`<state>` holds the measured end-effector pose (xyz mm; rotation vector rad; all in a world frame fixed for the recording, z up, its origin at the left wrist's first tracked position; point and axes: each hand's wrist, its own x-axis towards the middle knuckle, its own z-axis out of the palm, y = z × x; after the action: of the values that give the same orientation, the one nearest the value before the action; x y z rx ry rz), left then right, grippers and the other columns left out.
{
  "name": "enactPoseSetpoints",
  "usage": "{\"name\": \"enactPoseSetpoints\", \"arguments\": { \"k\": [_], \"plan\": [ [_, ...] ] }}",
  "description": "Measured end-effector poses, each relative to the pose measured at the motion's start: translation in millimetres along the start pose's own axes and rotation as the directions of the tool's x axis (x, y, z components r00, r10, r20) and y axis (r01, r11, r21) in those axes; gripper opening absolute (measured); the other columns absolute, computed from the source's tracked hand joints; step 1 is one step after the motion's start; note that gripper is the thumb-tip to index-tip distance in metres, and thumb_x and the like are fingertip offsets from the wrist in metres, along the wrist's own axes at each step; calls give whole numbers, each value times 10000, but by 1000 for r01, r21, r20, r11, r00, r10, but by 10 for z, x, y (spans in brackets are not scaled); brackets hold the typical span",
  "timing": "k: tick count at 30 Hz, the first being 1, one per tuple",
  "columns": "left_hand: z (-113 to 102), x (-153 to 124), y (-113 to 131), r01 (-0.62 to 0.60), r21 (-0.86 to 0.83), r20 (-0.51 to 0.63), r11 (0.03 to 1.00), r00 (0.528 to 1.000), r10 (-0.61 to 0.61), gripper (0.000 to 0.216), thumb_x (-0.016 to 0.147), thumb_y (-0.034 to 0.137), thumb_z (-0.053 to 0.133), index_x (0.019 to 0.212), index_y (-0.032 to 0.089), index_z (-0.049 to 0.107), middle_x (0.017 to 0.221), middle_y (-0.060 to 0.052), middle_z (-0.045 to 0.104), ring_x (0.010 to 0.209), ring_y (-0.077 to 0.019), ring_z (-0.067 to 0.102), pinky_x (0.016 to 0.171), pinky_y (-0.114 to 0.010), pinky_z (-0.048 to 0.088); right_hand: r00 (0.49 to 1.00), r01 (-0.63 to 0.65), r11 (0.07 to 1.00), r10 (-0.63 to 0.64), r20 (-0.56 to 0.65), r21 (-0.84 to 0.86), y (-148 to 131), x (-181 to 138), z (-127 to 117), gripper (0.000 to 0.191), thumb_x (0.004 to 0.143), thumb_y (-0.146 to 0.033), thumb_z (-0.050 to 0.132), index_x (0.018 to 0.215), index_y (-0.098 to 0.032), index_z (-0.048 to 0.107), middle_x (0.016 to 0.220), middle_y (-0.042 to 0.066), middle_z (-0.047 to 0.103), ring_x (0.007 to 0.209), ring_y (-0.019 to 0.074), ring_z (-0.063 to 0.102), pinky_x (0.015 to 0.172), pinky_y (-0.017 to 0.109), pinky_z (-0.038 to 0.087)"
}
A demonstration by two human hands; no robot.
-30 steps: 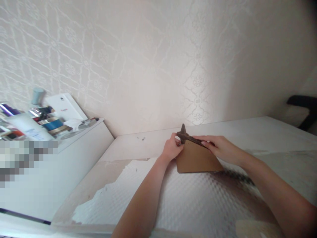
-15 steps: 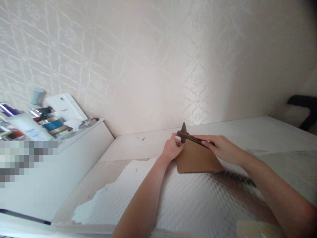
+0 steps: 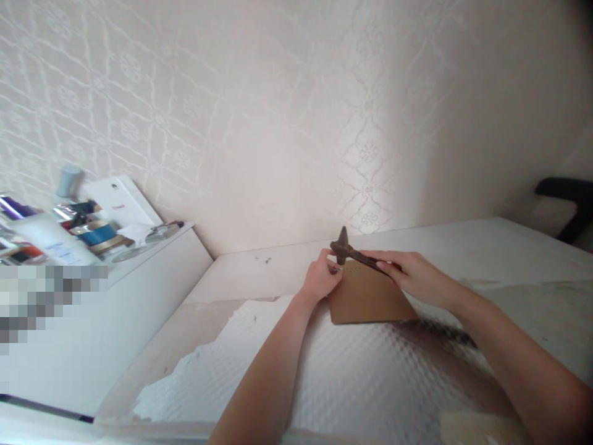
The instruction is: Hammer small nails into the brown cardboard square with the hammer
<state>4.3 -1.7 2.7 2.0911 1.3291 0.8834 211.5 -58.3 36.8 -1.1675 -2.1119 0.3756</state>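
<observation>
A brown hammer [image 3: 341, 247] with a dark worn head is in my right hand [image 3: 412, 272], its fingers wrapped round the handle. The hammer head hangs just above the far left corner of a piece of brown cardboard [image 3: 365, 300]. Along the cardboard's far edge runs a row of small dark dots. My left hand [image 3: 322, 276] is at that corner, thumb and fingers pinched on a thin, shiny, nail-like piece [image 3: 338, 269] that is too small to see clearly. Part of the left fingers is hidden behind the hammer head.
Under the cardboard lies a textured silvery sheet [image 3: 352, 377] on a white surface [image 3: 440, 247] against the wall. Small dark bits [image 3: 267, 260] lie near the wall. To the left, a white cabinet [image 3: 152, 309] holds bottles and a white box [image 3: 123, 201]. A black armrest-like part [image 3: 572, 194] shows at right.
The hammer head has risen very slightly from the cardboard. My left hand and the cardboard have stayed in place.
</observation>
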Motion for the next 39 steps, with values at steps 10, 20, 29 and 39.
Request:
{"name": "enactPoseSetpoints", "arguments": {
  "k": [10,20,29,39],
  "plan": [
    [-12,-2,31,20,17,3,1000,1000,-20,318,711,128,582,988,213,451,740,28,646,699,-136,609,655,-241,454,1000,-2,1000,2,13,8,-5,-3,0,423,883,-202,388,1243,-285,595,1172,1,647,1037,201,624,904,338,483],
    [1,7,5,4,19,2,1000,1000,-4,320,703,123,575,982,209,445,770,17,659,707,-139,612,651,-242,455,1000,8,1000,-8,9,4,0,-7,10,419,885,-200,382,1233,-279,602,1193,-4,636,1073,191,605,933,333,465],
    [-10,3,24,12,28,1,1000,1000,-13,324,685,110,570,967,210,449,736,27,641,689,-140,602,640,-243,444,1000,-1,1000,1,7,28,-30,-9,-9,422,885,-203,375,1231,-277,604,1196,-10,633,1067,185,609,930,327,468],
    [-19,-4,24,1,24,4,1000,1000,-1,324,694,108,558,983,209,454,724,33,637,688,-134,598,657,-242,445,1000,-11,999,11,-13,41,-53,-1,-19,424,878,-219,373,1225,-273,611,1159,-10,657,1057,185,613,913,318,476]
  ]
}}
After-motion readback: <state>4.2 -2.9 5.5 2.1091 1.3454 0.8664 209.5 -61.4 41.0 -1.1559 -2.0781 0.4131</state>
